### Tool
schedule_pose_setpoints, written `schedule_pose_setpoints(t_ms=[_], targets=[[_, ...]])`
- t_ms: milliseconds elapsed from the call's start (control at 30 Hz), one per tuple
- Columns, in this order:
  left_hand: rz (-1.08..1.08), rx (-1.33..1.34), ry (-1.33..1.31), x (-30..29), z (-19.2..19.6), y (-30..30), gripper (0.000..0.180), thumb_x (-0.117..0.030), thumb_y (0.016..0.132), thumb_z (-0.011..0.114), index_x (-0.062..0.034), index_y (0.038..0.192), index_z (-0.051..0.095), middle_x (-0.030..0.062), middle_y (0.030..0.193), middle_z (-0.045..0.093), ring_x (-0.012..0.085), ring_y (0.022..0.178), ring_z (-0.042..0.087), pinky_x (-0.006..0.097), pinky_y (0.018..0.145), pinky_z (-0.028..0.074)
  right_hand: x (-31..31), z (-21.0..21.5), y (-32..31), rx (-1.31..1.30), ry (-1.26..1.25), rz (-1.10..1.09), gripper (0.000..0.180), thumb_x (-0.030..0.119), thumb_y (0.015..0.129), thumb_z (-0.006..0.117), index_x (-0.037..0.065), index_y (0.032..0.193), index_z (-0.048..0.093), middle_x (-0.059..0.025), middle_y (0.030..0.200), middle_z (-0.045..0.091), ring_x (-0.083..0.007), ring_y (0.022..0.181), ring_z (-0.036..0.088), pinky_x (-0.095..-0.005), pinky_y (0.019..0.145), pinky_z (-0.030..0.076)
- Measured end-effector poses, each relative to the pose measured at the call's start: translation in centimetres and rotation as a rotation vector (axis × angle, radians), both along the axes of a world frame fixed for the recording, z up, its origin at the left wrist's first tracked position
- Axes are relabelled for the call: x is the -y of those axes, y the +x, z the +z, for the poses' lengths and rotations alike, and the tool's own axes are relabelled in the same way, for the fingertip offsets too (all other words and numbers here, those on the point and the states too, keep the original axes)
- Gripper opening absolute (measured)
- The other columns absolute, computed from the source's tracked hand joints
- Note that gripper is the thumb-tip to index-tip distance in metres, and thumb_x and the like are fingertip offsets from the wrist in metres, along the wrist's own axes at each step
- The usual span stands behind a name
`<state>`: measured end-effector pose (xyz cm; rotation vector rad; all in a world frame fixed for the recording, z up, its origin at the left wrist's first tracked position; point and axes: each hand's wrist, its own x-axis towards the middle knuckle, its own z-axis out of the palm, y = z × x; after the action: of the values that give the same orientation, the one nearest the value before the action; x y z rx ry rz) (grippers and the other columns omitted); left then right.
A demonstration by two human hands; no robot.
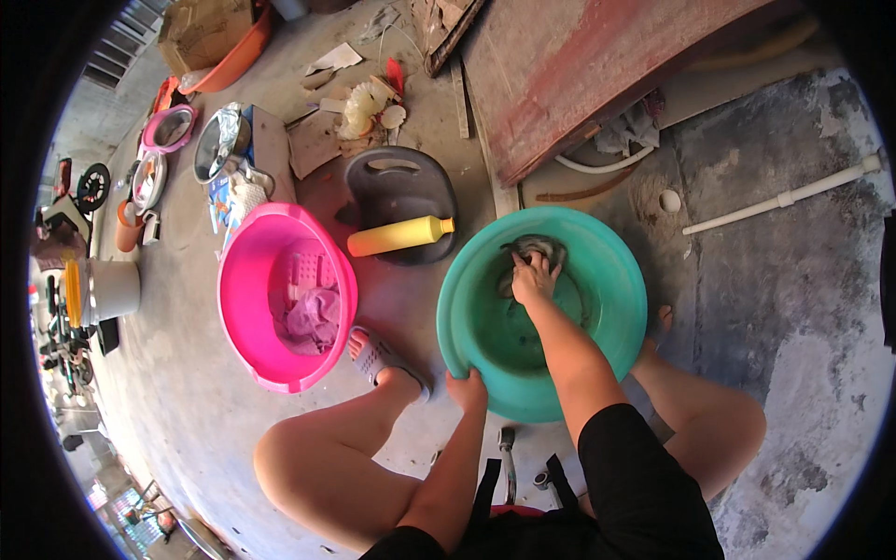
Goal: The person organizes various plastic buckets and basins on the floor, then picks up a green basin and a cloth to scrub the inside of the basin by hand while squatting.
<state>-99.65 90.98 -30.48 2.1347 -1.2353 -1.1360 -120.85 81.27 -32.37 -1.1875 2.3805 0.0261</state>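
Note:
A green plastic basin (611,271) stands on the concrete floor in front of me. My left hand (468,389) grips its near rim. My right hand (534,277) reaches inside and is closed on a grey scrubbing pad (541,247) pressed against the basin's far inner wall. My knees and sandalled feet sit either side of the basin.
A pink basin (245,308) holding cloth and a pink basket lies to the left. A yellow bottle (399,236) rests on a dark grey stool seat (397,187). Metal pots (219,142), a white bucket (114,289), a white pipe (784,198) and a red board (597,65) lie around.

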Motion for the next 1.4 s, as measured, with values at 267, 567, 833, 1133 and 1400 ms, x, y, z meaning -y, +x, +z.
schedule_pose_setpoints(t_ms=[267,567,833,1133,1400], targets=[[0.056,-0.007,-0.053,-0.4,-0.9,0.1,0.029,-0.007,0.064,0.060,0.0044,0.090,0.056,0.0185,0.083,0.060,0.0312,0.077,0.058,0.038,0.072,0.045,-3.6,-2.2,8.5,0.118,0.009,0.411,0.044,0.025,0.086,0.039,0.011,0.128,0.040,-0.0073,0.136,0.030,-0.0266,0.128,0.023,-0.0520,0.104,0.014],[0.029,0.002,-0.046,-0.2,-0.4,0.0,0.030,-0.008,0.063,0.060,0.0037,0.090,0.057,0.0179,0.082,0.061,0.0318,0.077,0.059,0.039,0.072,0.045,-4.1,-1.6,3.7,-0.114,-0.051,0.751,0.039,0.021,0.085,0.036,0.020,0.123,0.048,-0.0016,0.127,0.044,-0.0192,0.121,0.036,-0.0563,0.103,0.011],[0.048,-0.019,-0.047,0.0,-0.1,0.3,0.030,-0.009,0.066,0.058,0.0032,0.093,0.054,0.0201,0.084,0.060,0.0348,0.080,0.058,0.041,0.073,0.044,-2.5,-0.5,-3.2,-0.022,0.155,-0.139,0.040,0.030,0.090,0.035,0.023,0.129,0.038,-0.0014,0.140,0.023,-0.0244,0.127,0.023,-0.0563,0.102,0.010],[-0.023,0.029,-0.009,-0.1,-0.2,0.1,0.030,-0.008,0.065,0.058,0.0033,0.092,0.054,0.0203,0.084,0.060,0.0349,0.080,0.057,0.041,0.072,0.044,-0.8,-2.7,6.7,0.055,-0.098,0.181,0.048,0.028,0.084,0.045,0.011,0.128,0.038,-0.0103,0.139,0.024,-0.0301,0.130,0.016,-0.0549,0.102,0.016],[0.028,-0.018,-0.048,-0.2,0.3,-0.3,0.029,-0.009,0.065,0.057,0.0038,0.090,0.054,0.0217,0.082,0.058,0.0379,0.078,0.056,0.043,0.072,0.043,-9.1,-3.2,6.6,0.169,-0.043,0.882,0.043,0.026,0.084,0.040,0.014,0.126,0.042,-0.0018,0.135,0.035,-0.0180,0.126,0.029,-0.0511,0.105,0.011]])
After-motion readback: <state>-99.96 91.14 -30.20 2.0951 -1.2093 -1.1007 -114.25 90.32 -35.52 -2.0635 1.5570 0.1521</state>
